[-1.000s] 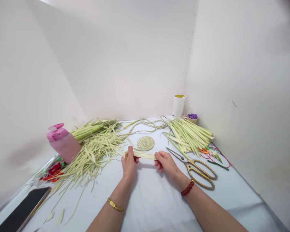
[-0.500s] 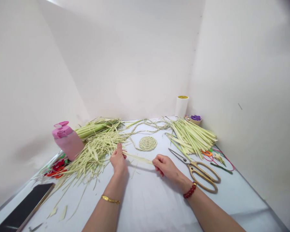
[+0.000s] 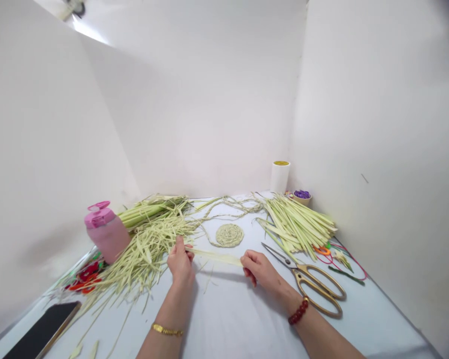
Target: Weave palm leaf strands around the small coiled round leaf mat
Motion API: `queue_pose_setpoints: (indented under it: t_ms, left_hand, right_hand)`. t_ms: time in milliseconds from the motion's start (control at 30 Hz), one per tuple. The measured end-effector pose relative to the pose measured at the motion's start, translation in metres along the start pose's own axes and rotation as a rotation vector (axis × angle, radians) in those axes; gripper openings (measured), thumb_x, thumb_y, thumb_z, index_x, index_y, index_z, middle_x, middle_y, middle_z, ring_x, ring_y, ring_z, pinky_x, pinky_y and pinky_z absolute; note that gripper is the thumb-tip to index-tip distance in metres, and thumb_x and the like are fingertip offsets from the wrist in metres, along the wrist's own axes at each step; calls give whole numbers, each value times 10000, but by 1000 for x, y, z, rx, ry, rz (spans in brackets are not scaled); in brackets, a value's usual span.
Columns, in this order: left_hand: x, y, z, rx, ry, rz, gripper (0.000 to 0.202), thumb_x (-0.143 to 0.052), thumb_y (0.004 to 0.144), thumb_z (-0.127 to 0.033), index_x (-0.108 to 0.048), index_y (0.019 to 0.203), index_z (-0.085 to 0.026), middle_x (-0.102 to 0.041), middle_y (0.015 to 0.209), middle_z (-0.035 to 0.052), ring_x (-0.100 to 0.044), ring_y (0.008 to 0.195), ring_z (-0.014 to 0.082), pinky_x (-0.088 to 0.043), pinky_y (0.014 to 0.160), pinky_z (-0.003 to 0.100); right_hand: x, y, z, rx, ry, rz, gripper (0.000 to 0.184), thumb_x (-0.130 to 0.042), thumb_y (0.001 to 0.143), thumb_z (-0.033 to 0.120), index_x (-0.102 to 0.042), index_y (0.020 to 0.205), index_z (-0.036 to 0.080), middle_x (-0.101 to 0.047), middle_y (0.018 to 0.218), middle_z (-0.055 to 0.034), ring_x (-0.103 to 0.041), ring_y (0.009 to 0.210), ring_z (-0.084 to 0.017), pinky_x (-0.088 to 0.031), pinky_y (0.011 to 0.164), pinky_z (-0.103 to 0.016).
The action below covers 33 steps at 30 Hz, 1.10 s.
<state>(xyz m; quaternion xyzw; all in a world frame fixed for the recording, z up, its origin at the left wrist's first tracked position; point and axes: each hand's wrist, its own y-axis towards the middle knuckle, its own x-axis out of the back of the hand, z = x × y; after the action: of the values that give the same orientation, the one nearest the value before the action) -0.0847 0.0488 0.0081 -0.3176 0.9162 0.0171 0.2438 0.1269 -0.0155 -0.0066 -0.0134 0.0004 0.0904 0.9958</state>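
Observation:
Stretched between my two hands is a thin, pale green strip of leaf (image 3: 217, 257), held above the white table. My left hand (image 3: 180, 262) pinches its left end, thumb up, beside a heap of shredded leaf strips (image 3: 145, 252). The other end sits in the closed fingers of my right hand (image 3: 258, 268). Beyond the strip lies a flat round coil of braided cord (image 3: 229, 235), its loose braid (image 3: 217, 217) trailing toward the back. Large gold-handled scissors (image 3: 310, 281) lie to the right of my right hand, blades pointing up and left.
A pink bottle (image 3: 107, 234) and a dark phone (image 3: 41, 329) stand and lie at left. Long leaf strips (image 3: 299, 222) are piled at back right, near a white cylinder (image 3: 280, 177) and a small bowl of purple bits (image 3: 302, 197). White walls (image 3: 209, 99) enclose the table.
My hands have moved slightly apart, drawing the strip a little wider. The whole scene sits lower in view as the camera has tilted up.

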Motion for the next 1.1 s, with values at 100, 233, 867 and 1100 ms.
queue_pose_setpoints:
  t_ms: [100, 233, 867, 1100]
  left_hand:
    - [-2, 2, 1, 64, -108, 60, 400, -632, 727, -536, -515, 697, -154, -576, 600, -24, -462, 436, 37, -382, 433, 153]
    - [-11, -19, 11, 153, -56, 272, 483, -483, 798, -620, -562, 883, -151, -635, 697, 35, -566, 530, 96, -467, 499, 213]
    - [-19, -77, 28, 12, 552, 899, 295, -649, 719, -405, -521, 608, -163, -506, 510, -28, -404, 457, 78, -316, 478, 221]
    - [-20, -79, 27, 18, 590, 863, 215, -616, 711, -325, -517, 598, -171, -471, 475, -49, -397, 448, 80, -317, 493, 221]
  right_hand:
    - [0, 2, -2, 5, 75, -71, 252, -536, 788, 368, -457, 632, 186, -498, 545, 48, -391, 388, -50, -326, 372, -173]
    - [2, 6, -5, -10, 240, -197, 256, -580, 754, 394, -467, 654, 187, -514, 554, 40, -417, 407, -61, -362, 385, -186]
    - [-4, 5, -9, -87, 282, -73, 217, -587, 735, 359, -479, 726, 171, -612, 600, 5, -508, 433, -76, -384, 393, -180]
    - [-3, 4, -6, -84, 217, -97, 177, -545, 750, 337, -465, 728, 180, -583, 593, 21, -497, 423, -78, -377, 381, -183]
